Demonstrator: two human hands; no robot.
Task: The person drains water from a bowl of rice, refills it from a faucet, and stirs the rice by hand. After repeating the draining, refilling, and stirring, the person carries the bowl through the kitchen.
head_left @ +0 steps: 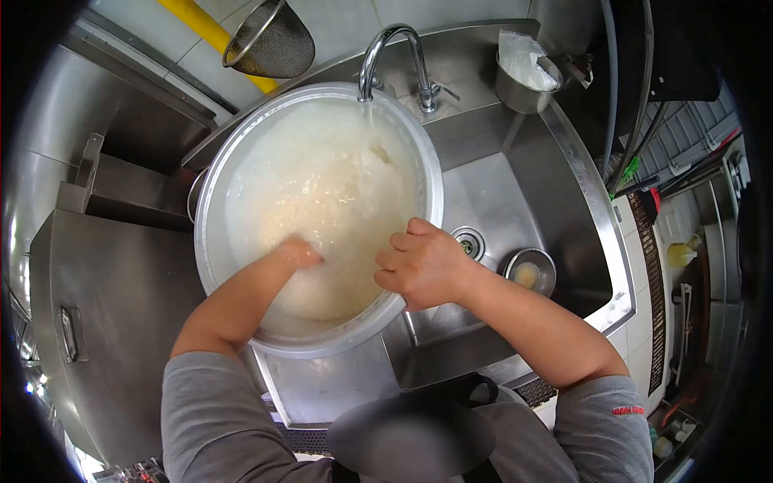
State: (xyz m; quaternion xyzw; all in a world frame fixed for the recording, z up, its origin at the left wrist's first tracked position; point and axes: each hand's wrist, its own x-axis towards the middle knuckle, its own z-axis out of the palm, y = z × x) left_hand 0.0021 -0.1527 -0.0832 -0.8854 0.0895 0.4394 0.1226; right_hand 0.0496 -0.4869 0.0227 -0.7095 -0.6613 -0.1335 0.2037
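A large round metal pot stands at the sink, full of cloudy white water over pale grains that look like rice. My left hand is dipped into this water near the middle of the pot, and its fingers are hidden under the surface. On the near right side, my right hand grips the pot's rim with the fingers curled over the edge. A curved chrome faucet arches over the far rim, and a thin stream of water runs from it into the pot.
Right of the pot, the steel sink basin holds a drain and a small metal bowl. A metal container with a white plastic bag sits at the back corner. A mesh strainer hangs above. A steel cabinet stands left.
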